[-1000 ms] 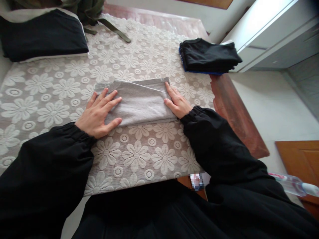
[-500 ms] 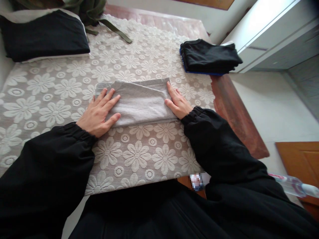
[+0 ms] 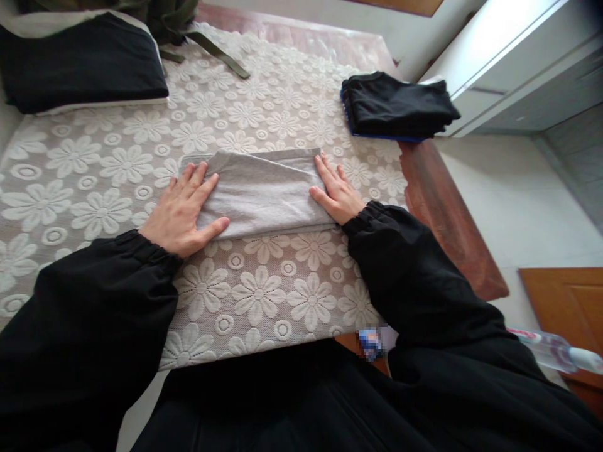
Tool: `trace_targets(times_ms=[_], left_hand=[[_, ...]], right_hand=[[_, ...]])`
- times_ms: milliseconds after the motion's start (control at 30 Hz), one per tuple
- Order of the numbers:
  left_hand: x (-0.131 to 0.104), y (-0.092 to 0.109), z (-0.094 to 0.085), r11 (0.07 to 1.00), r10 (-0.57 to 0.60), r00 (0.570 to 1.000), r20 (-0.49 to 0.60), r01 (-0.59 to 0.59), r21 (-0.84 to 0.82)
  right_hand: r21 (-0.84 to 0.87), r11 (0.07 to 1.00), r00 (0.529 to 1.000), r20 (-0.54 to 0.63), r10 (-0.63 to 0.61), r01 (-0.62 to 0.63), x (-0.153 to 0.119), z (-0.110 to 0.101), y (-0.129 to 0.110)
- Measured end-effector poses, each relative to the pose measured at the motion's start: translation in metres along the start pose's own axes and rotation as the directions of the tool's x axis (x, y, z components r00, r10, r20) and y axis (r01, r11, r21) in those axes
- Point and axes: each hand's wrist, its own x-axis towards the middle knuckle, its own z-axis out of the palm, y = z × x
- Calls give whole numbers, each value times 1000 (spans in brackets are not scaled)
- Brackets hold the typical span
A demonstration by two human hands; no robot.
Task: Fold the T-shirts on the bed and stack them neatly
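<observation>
A folded light grey garment lies flat on the lace tablecloth, its upper layer crossing at a slant near the far edge. My left hand rests on its left end, fingers spread and thumb pointing right along the near edge. On the right end lies my right hand, with the fingers stretched out and the thumb towards the middle. Neither hand grips the cloth; both press flat on it. Which garment it is cannot be made out from the folded shape.
A stack of folded black clothes sits at the far right of the table. Black and white folded cloth lies at the far left, beside a dark green bag with a strap. A clear bottle is at the lower right.
My left hand has slid slightly left, towards the garment's end. The right hand and the garment have hardly moved.
</observation>
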Motion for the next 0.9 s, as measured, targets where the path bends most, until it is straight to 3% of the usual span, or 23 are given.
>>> trace_targets(times_ms=[267, 567, 800, 900], left_hand=[[3, -1, -4, 1000, -8, 999, 37, 7, 26], [4, -4, -1, 998, -2, 1000, -24, 1, -59], [3, 12, -3, 979, -205, 978, 49, 204, 22], [3, 15, -6, 963, -270, 963, 28, 270, -13]], right_hand=[[2, 1000, 1000, 24, 12, -12, 2, -1, -1], [17, 1000, 1000, 1, 7, -7, 2, -1, 0], [-7, 996, 996, 0, 85, -85, 0, 1, -3], [22, 994, 994, -12, 107, -107, -2, 0, -10]])
